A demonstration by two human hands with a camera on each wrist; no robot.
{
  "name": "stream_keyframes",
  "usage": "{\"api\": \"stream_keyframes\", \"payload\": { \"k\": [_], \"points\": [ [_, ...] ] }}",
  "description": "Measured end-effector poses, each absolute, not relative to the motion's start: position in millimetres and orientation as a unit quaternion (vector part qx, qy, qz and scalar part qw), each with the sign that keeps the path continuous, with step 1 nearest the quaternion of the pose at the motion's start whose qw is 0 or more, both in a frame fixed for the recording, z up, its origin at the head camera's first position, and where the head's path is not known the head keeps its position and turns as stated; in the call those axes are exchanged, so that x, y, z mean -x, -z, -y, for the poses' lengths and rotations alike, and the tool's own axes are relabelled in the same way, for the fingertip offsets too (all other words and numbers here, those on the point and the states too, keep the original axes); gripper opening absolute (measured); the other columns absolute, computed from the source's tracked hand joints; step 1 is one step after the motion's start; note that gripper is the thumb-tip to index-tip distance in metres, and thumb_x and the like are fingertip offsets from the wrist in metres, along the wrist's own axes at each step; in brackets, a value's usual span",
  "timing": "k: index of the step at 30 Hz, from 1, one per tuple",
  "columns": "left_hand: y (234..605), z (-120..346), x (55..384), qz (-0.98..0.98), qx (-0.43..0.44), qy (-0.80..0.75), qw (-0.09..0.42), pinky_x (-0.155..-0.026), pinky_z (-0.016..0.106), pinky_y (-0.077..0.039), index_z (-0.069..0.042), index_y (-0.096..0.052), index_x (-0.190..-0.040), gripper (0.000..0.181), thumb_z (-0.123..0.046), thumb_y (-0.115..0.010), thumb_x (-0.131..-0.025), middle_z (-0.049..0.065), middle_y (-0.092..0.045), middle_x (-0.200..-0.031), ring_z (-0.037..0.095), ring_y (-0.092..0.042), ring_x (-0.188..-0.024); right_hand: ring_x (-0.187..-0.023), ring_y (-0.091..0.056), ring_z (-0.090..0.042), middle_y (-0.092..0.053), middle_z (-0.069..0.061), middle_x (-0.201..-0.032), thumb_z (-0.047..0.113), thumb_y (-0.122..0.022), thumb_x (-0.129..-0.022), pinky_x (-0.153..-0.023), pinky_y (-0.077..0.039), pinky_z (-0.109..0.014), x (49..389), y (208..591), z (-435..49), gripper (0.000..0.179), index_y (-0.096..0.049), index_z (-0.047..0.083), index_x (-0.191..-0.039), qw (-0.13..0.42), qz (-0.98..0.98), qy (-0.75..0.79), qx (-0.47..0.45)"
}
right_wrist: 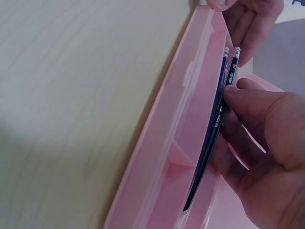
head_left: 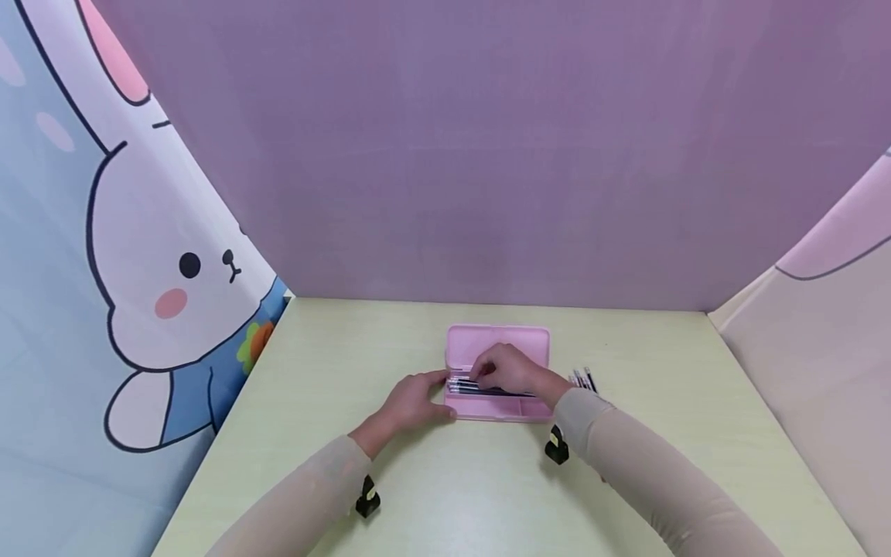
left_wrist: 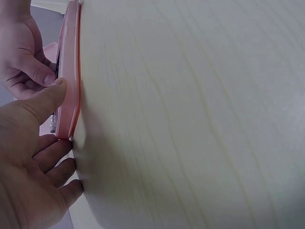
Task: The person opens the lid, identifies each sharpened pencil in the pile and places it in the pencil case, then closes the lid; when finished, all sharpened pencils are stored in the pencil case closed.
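Note:
A pink pencil case (head_left: 480, 405) lies with its lid (head_left: 462, 344) tipped back. Several dark pencils (head_left: 462, 387) lie along its rear compartment. My left hand (head_left: 412, 401) holds the case at its left end, thumb (left_wrist: 51, 98) against the front wall and fingers at the end. Over the case, my right hand (head_left: 506, 369) pinches a black pencil (right_wrist: 219, 119) with white lettering; the thumb is on its near side and the fingers are behind. Right beside it lies a dark blue pencil (right_wrist: 218, 90). In the head view the right hand covers part of the pencils.
More pencils (head_left: 588, 379) lie on the table to the right of the case, partly behind the right sleeve (head_left: 626, 441). The pale wooden table (head_left: 369, 333) meets a purple panel (head_left: 487, 193) at the back. A rabbit-print cloth (head_left: 153, 271) hangs at the left.

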State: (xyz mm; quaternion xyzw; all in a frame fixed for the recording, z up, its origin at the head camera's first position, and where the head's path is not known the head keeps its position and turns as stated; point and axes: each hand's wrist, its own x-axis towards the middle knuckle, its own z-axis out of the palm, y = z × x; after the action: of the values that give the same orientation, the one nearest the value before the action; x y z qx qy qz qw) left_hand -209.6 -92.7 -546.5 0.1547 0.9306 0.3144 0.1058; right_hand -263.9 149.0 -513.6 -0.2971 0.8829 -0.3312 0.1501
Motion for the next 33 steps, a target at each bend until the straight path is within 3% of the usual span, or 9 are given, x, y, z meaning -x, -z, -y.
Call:
{"api": "stream_keyframes", "payload": {
  "k": [17, 27, 30, 33],
  "points": [
    [550.7, 94.6, 212.7, -0.932, -0.148, -0.311, 0.113, -0.117, 0.053, -0.042, -0.016, -0.050, -0.153, 0.083, -0.042, -0.085, -0.082, 0.010, -0.057, -0.150, 0.036, -0.051, -0.141, -0.089, -0.070, -0.007, -0.078, 0.006, -0.094, 0.004, -0.079, -0.088, -0.088, -0.060, -0.030, 265.0, 517.4, -152.2, 0.014, -0.082, 0.013, -0.098, 0.152, -0.895, 0.305, 0.287],
    [545.6, 96.6, 211.8, -0.934, -0.141, -0.310, 0.111, -0.117, 0.056, -0.041, -0.016, -0.051, -0.152, 0.083, -0.039, -0.086, -0.081, 0.011, -0.057, -0.150, 0.037, -0.051, -0.141, -0.092, -0.072, -0.013, -0.078, -0.003, -0.098, 0.006, -0.078, -0.089, -0.085, -0.061, -0.031, 264.6, 501.6, -171.4, 0.017, -0.079, 0.005, -0.107, 0.164, -0.873, 0.370, 0.272],
    [544.1, 97.2, 211.1, -0.933, -0.140, -0.314, 0.110, -0.117, 0.057, -0.041, -0.015, -0.050, -0.152, 0.083, -0.040, -0.086, -0.081, 0.011, -0.057, -0.150, 0.038, -0.050, -0.141, -0.091, -0.070, -0.013, -0.077, -0.007, -0.101, 0.007, -0.076, -0.091, -0.081, -0.061, -0.029, 265.4, 499.1, -184.7, 0.021, -0.076, 0.002, -0.111, 0.169, -0.865, 0.392, 0.263],
    [543.6, 97.2, 210.9, -0.932, -0.138, -0.316, 0.112, -0.118, 0.056, -0.040, -0.015, -0.050, -0.153, 0.084, -0.040, -0.086, -0.081, 0.011, -0.056, -0.151, 0.038, -0.049, -0.142, -0.077, -0.066, -0.018, -0.076, -0.011, -0.100, 0.006, -0.074, -0.093, -0.069, -0.061, -0.035, 265.8, 498.3, -201.6, 0.024, -0.073, -0.002, -0.115, 0.193, -0.852, 0.424, 0.239]
  ]
}}
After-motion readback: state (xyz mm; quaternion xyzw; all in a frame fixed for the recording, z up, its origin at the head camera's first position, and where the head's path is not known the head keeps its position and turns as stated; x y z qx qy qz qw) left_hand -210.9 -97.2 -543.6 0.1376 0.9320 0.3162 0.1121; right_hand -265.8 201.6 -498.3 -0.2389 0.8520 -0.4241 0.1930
